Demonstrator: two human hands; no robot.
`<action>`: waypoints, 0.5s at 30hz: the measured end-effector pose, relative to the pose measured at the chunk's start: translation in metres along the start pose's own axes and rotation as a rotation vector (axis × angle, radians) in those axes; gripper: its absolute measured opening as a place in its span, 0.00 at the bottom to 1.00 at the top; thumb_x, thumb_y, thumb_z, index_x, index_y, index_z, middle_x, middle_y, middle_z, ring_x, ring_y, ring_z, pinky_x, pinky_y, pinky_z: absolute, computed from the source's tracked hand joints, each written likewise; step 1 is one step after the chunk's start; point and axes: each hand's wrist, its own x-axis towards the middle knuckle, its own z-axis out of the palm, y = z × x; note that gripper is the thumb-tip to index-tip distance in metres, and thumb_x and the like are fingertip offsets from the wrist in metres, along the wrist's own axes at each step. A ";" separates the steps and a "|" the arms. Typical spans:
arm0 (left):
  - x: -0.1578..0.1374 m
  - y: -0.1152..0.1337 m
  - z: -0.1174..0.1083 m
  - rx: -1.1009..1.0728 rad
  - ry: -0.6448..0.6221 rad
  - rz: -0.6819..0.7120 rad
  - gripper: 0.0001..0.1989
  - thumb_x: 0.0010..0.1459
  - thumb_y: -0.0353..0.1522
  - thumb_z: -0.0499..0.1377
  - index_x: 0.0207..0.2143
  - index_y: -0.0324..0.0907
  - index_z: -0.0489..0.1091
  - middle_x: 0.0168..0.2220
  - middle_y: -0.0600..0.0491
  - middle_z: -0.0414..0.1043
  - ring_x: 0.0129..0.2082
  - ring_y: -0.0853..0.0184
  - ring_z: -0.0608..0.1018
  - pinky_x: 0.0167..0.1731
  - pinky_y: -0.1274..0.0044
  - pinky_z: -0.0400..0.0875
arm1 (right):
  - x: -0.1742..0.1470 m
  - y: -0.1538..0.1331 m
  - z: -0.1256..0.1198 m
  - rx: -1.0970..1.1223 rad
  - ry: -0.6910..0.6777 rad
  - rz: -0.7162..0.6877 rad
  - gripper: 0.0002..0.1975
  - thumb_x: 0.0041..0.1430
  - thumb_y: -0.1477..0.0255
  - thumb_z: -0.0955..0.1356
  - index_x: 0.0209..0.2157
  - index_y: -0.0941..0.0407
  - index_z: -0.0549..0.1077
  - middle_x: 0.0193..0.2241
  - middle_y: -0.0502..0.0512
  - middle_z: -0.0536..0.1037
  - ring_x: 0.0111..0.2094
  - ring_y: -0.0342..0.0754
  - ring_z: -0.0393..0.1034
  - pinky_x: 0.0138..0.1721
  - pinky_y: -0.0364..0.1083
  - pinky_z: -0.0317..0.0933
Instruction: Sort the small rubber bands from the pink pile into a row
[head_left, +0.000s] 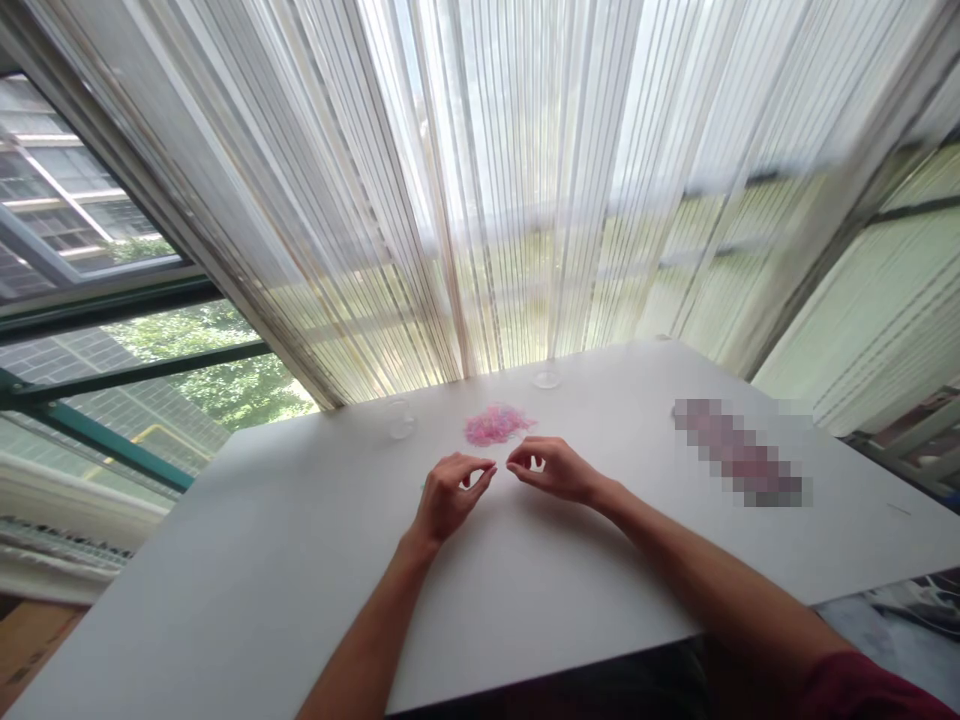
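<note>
My left hand point(448, 498) is closed in a pinch above the white table point(315, 560), thumb against forefinger. Facing it a small gap away, my right hand point(556, 469) pinches in the same way. Whatever lies between the fingertips of either hand is too small to make out. Just beyond the hands is a loose pile of small pink and multicoloured pieces point(495, 424). Their exact kind cannot be told at this size.
A clear round dish point(401, 427) stands left of the pile, and another clear dish point(547, 379) is near the back edge. On the right lies a pixelated reddish patch point(739, 452). Sheer striped curtains point(480, 200) hang behind the table.
</note>
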 end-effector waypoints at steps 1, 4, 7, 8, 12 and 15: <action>0.000 0.001 -0.001 0.005 -0.002 -0.001 0.07 0.61 0.35 0.59 0.37 0.43 0.77 0.30 0.53 0.78 0.24 0.70 0.70 0.33 0.75 0.69 | 0.000 0.000 0.000 -0.001 -0.002 0.002 0.05 0.59 0.72 0.68 0.32 0.57 0.77 0.26 0.51 0.75 0.27 0.42 0.68 0.30 0.41 0.63; 0.000 0.003 -0.002 -0.002 -0.004 0.006 0.09 0.60 0.34 0.60 0.42 0.43 0.75 0.32 0.53 0.79 0.24 0.71 0.69 0.33 0.75 0.69 | 0.000 -0.002 0.000 -0.006 -0.009 0.005 0.05 0.59 0.73 0.68 0.32 0.57 0.77 0.26 0.51 0.75 0.27 0.42 0.68 0.30 0.41 0.63; 0.001 0.004 -0.002 -0.014 -0.003 0.033 0.08 0.60 0.33 0.60 0.42 0.44 0.75 0.32 0.54 0.79 0.23 0.71 0.69 0.33 0.75 0.68 | 0.000 -0.005 -0.001 -0.004 -0.023 0.007 0.05 0.58 0.74 0.68 0.32 0.57 0.77 0.26 0.51 0.76 0.27 0.42 0.68 0.30 0.41 0.63; 0.001 0.005 -0.002 -0.014 -0.005 0.042 0.07 0.60 0.33 0.60 0.40 0.44 0.76 0.31 0.54 0.79 0.23 0.71 0.69 0.32 0.76 0.67 | 0.000 -0.006 -0.001 -0.002 -0.027 0.007 0.04 0.58 0.74 0.68 0.32 0.57 0.77 0.26 0.51 0.76 0.27 0.41 0.68 0.31 0.41 0.63; 0.002 0.004 -0.002 -0.003 -0.007 0.053 0.05 0.60 0.32 0.61 0.37 0.44 0.77 0.29 0.55 0.78 0.23 0.71 0.68 0.32 0.76 0.66 | 0.000 -0.008 -0.001 0.004 -0.032 0.009 0.04 0.57 0.75 0.68 0.31 0.57 0.77 0.26 0.51 0.76 0.27 0.41 0.68 0.31 0.40 0.64; 0.001 0.003 -0.002 0.009 0.008 0.044 0.05 0.59 0.32 0.61 0.36 0.44 0.77 0.28 0.55 0.78 0.23 0.71 0.69 0.31 0.76 0.66 | 0.001 -0.009 -0.002 0.003 -0.036 0.013 0.04 0.57 0.76 0.69 0.31 0.57 0.77 0.26 0.51 0.77 0.27 0.41 0.68 0.30 0.40 0.63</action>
